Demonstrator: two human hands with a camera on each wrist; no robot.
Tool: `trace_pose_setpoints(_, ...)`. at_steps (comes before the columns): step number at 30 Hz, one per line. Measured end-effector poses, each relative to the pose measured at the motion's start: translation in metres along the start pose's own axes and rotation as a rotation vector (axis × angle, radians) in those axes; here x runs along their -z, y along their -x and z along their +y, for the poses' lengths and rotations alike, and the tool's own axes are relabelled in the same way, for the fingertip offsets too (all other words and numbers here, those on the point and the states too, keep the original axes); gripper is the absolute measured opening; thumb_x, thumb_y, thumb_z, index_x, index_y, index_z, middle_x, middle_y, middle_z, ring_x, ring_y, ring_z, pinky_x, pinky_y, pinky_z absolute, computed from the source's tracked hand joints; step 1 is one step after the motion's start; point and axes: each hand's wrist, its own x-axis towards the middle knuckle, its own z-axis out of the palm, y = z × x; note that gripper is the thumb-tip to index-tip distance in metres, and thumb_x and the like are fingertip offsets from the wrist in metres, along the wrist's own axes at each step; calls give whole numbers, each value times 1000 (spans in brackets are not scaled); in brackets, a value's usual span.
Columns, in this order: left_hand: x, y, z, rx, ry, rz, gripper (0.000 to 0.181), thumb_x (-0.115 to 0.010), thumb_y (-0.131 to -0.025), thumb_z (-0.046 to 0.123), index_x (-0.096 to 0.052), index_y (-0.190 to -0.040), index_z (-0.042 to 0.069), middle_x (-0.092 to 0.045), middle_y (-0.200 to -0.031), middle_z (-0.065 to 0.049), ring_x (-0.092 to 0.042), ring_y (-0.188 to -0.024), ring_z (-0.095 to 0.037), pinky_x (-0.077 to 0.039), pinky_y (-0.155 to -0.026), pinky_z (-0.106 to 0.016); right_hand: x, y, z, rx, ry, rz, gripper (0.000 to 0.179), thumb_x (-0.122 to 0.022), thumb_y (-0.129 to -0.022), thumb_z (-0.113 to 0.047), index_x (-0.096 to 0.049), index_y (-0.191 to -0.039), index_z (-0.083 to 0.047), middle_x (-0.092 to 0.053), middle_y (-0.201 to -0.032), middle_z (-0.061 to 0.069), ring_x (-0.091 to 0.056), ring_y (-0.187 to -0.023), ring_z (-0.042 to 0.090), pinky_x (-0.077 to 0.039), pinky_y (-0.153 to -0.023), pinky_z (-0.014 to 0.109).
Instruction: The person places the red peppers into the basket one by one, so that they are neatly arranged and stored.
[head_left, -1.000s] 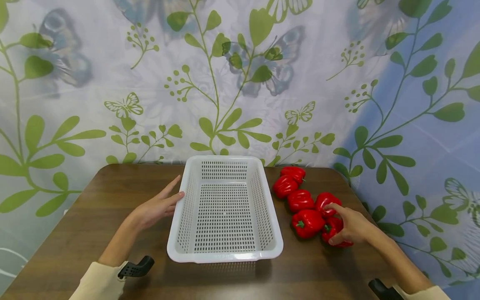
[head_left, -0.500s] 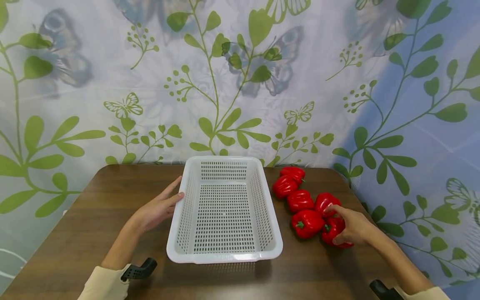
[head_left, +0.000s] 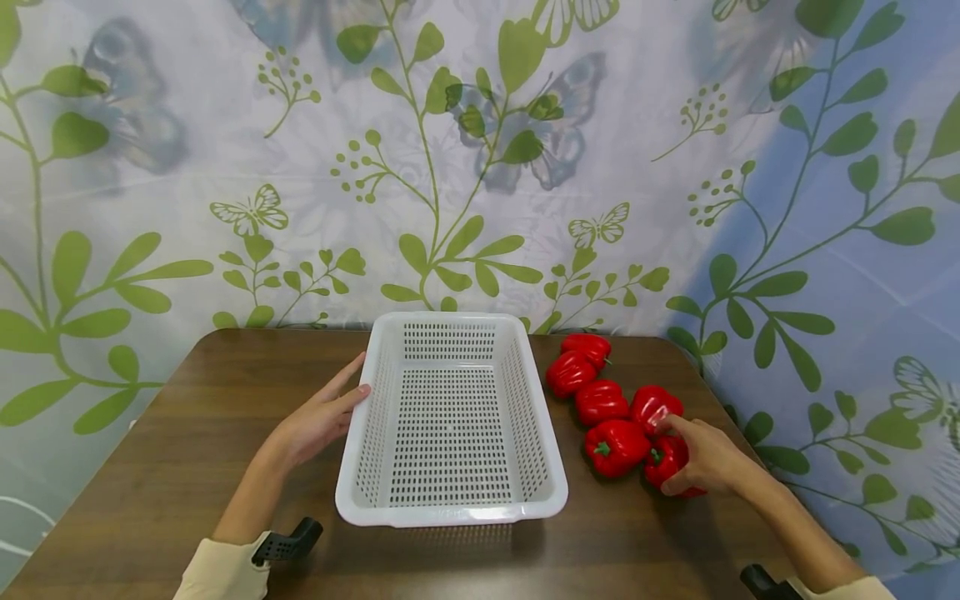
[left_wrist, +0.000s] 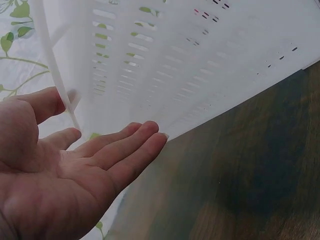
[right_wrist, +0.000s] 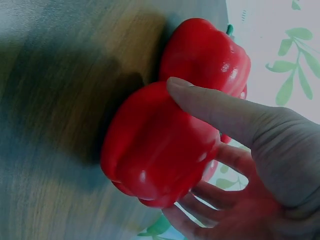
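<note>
A white slotted plastic basket [head_left: 452, 515] sits mid-table, with nothing in it. My left hand [head_left: 318, 421] is at its left side. In the left wrist view its thumb and fingers [left_wrist: 135, 150] lie against the rim and outer wall, the longer fingers nearly straight. To the right, my right hand [head_left: 712, 458] holds the nearest red bell pepper [head_left: 663, 458]. The right wrist view shows the thumb [right_wrist: 215, 102] across one side of that pepper [right_wrist: 160, 145] and the fingers round the other. Its green stem faces left in the head view.
Several more red bell peppers [head_left: 600, 402] lie in a cluster between the basket and the right hand, two touching the held one. The brown wooden table [head_left: 247, 367] meets a leaf-patterned cloth [head_left: 315, 167] behind and at the right.
My left forearm has shifted slightly right while its hand stays at the basket rim. The right thumb and fingers have settled slightly around the pepper. Basket and peppers have not visibly moved.
</note>
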Motion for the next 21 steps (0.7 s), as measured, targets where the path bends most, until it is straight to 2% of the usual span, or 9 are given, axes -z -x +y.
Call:
trace_pose_setpoints(7, -1, 0, -2, -15, 4, 32, 72, -48, -108, 35, -4, -164, 32, -40, -154, -30, -55, -133, -43, -51, -105, -47, 0, 1, -1, -8, 16, 15, 70, -96, -55, -24, -61, -113, -9, -68, -104, 10, -60, -96, 32, -51, -72, 42)
trace_pose_setpoints(15, -2, 0, -4, -48, 21, 68, 71, -51, -108, 32, -9, -165, 28, -44, -151, -31, -58, -130, -42, -55, -100, -41, 7, 0, -2, -24, -10, -47, 67, -94, -58, -24, -59, -112, -8, -71, -106, 10, -65, -95, 30, -52, -73, 39)
trace_pose_setpoints(21, -3, 0, -3, -53, 29, 88, 71, -52, -107, 32, -11, -165, 27, -45, -149, -32, -59, -128, -42, -57, -96, -40, 22, -1, -7, -35, -48, -85, 63, -91, -63, -22, -58, -114, -7, -71, -103, 9, -64, -91, 25, -52, -69, 36)
